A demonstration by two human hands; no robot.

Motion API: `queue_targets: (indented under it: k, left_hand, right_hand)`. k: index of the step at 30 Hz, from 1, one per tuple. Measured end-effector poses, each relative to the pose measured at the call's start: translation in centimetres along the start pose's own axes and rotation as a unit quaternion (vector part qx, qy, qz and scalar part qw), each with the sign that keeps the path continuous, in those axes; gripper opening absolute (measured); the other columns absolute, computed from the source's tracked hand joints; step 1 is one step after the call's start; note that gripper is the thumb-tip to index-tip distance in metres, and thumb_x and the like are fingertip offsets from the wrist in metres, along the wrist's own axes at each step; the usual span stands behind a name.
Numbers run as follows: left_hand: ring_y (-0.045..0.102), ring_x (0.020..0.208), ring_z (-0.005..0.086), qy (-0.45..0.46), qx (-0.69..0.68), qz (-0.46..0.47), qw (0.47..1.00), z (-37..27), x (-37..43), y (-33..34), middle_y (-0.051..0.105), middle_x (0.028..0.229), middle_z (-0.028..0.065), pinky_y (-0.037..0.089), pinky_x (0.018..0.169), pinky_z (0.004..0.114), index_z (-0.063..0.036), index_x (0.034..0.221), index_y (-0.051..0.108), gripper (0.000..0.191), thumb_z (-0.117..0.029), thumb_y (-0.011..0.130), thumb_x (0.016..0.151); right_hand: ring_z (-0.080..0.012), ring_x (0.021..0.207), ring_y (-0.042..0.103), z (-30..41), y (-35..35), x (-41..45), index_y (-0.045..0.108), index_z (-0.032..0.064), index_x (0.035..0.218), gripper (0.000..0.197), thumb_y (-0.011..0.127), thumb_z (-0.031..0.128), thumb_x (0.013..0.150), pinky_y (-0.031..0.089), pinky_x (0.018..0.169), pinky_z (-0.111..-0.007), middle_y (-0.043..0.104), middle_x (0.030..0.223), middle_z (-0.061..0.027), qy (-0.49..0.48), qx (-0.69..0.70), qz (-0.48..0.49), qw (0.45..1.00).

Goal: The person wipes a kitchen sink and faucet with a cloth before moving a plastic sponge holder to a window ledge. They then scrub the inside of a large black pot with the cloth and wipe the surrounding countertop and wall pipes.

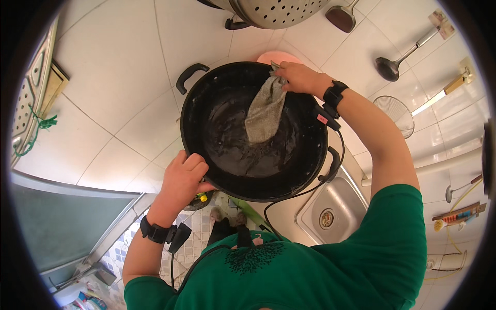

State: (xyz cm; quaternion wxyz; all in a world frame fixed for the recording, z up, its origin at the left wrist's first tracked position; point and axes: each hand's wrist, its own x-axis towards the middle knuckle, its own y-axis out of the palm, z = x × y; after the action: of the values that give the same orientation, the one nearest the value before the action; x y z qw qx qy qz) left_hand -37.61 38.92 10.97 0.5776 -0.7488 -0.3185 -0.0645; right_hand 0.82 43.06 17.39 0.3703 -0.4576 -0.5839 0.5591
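A large black two-handled pan point(252, 170) is held up before me, its wet-looking inside facing my view. At its lower left rim, my left hand point(186, 174) grips the pan with the fingers curled over the edge. My right hand point(302, 79) is at the upper right rim, pinching the top of a grey-beige cloth point(265, 112). The cloth hangs over the inside of the pan, its lower end near the middle of the base. Both wrists wear black straps with cabled devices.
A steel sink point(341, 205) lies below right of the pan. A perforated steel steamer point(279, 13) stands at the top. A ladle point(387, 69), a spatula point(341, 18) and a wire skimmer point(394, 112) hang on the tiled wall at right. Behind the pan shows a pink round item point(279, 57).
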Motion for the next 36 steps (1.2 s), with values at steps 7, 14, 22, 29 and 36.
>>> queue_targets:
  k: [7,14,22,29,36]
  left_hand:
    - [0.045,0.069,0.0227,-0.015,0.004,-0.005,1.0,-0.3,0.1,0.0,0.049,0.08,0.002,0.042,0.06,0.031,-0.0081,0.075,0.052,0.04,-0.023,0.073,0.045]
    - [0.045,0.07,0.022,-0.006,0.009,-0.024,1.0,-0.4,0.0,0.2,0.049,0.08,0.0009,0.042,0.06,0.031,-0.0083,0.075,0.052,0.04,-0.024,0.073,0.044]
    - [0.045,0.07,0.0222,-0.011,0.014,-0.016,1.0,-0.3,-0.3,0.1,0.049,0.079,0.0004,0.042,0.059,0.032,-0.0086,0.074,0.052,0.039,-0.024,0.073,0.044]
    - [0.048,0.071,0.0243,-0.017,0.007,0.009,1.0,-0.3,-0.2,0.1,0.053,0.08,0.003,0.043,0.061,0.033,-0.0067,0.075,0.052,0.038,-0.029,0.071,0.05]
    - [0.047,0.071,0.0243,-0.016,-0.001,-0.011,1.0,-0.4,0.1,0.4,0.052,0.08,0.002,0.043,0.061,0.033,-0.0077,0.075,0.053,0.038,-0.022,0.074,0.047]
  right_hand:
    - [-0.0315,0.085,0.055,-3.2,1.8,-3.4,0.06,0.0057,0.086,0.018,0.063,0.014,0.07,0.044,0.075,-0.038,0.055,0.09,-0.014,0.047,0.054,-0.018,0.997]
    - [-0.0292,0.082,0.055,-1.5,3.5,-12.0,0.06,0.0063,0.087,0.019,0.064,0.017,0.072,0.045,0.072,-0.036,0.055,0.085,-0.0123,0.118,0.179,-0.051,0.975]
    - [-0.0285,0.075,0.055,7.6,0.9,-17.2,0.059,0.0059,0.079,0.015,0.062,0.02,0.074,0.044,0.065,-0.037,0.051,0.08,-0.01,0.119,0.194,0.031,0.973]
    - [-0.0273,0.079,0.052,3.8,0.0,-12.0,0.055,0.0008,0.069,0.013,0.062,0.012,0.069,0.044,0.068,-0.035,0.048,0.084,-0.0123,0.068,0.197,0.022,0.978]
    - [-0.0313,0.088,0.053,-1.7,0.9,-8.5,0.053,-0.0001,0.095,0.026,0.049,-0.003,0.07,0.044,0.076,-0.034,0.051,0.095,-0.0136,0.093,0.123,-0.08,0.985]
